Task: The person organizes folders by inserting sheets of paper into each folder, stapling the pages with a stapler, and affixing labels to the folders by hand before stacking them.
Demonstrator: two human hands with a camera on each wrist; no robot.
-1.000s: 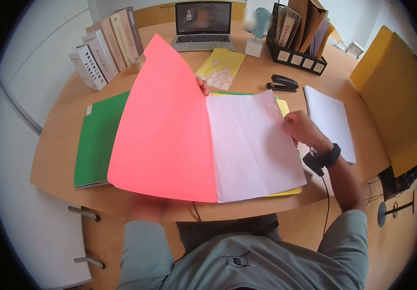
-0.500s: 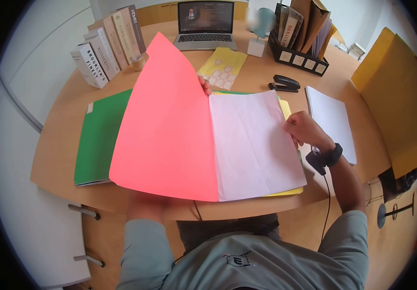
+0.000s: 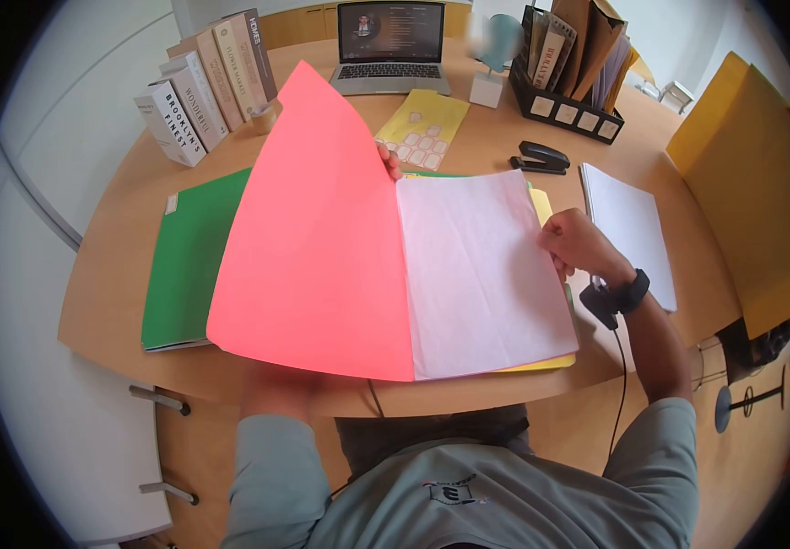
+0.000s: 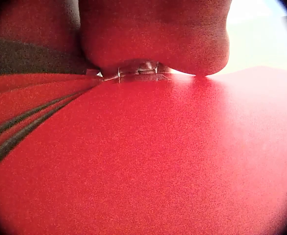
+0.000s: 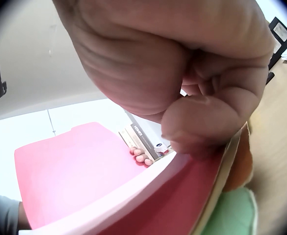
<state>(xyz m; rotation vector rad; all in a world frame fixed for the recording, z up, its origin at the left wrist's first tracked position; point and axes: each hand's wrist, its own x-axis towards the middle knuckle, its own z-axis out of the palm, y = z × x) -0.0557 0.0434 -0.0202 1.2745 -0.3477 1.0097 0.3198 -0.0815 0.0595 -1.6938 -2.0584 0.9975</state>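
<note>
A pink folder (image 3: pixel 313 238) lies spread over a stack, its left cover raised and bowed. White paper (image 3: pixel 486 274) covers its right side. Behind the raised cover, my left hand (image 3: pixel 389 162) is mostly hidden; its fingertips curl round the cover's edge near the top of the fold. In the left wrist view the pink cover (image 4: pixel 148 147) runs right under that hand (image 4: pixel 155 36). My right hand (image 3: pixel 583 245), fingers curled, pinches the paper's right edge. The right wrist view has its thumb and fingers (image 5: pixel 202 117) at the edge of the paper (image 5: pixel 119 198).
Beneath are yellow and green folders, with a green folder (image 3: pixel 184 265) to the left. A stapler (image 3: pixel 540 157), a white paper stack (image 3: pixel 628 229) and a black file box (image 3: pixel 564 119) stand right. Books (image 3: pixel 203 91), a laptop (image 3: pixel 388 73) and a yellow sheet (image 3: pixel 422 128) are farther back.
The head view has shifted slightly. Both hands keep their places on the folder and the paper, and the cover stays raised.
</note>
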